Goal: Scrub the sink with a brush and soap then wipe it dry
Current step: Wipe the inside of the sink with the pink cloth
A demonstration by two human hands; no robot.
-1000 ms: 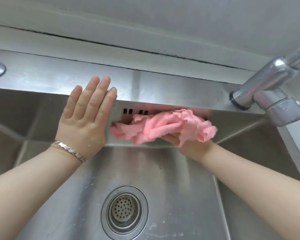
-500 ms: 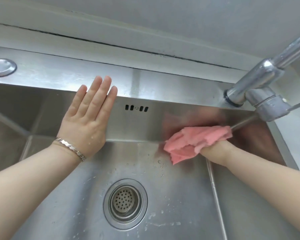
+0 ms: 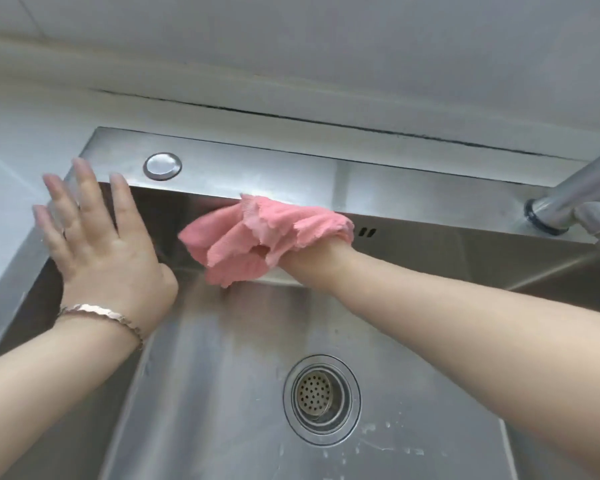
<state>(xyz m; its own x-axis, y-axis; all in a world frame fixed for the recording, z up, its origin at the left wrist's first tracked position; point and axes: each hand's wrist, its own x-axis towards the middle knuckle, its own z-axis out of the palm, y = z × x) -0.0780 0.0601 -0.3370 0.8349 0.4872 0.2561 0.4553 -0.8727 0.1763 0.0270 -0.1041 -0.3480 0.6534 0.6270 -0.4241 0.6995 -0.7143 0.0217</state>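
pink cloth is bunched vs the sink back wall, just under the rim. right hand has it in a clenched grip, with the cloth trailing to its left. left hand is flat, grip released, at the left corner. next swipe prob heads that way.

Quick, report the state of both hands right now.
Left hand: open, fingers straight, at the sink's left edge.
Right hand: grips the pink cloth against the sink's back wall.
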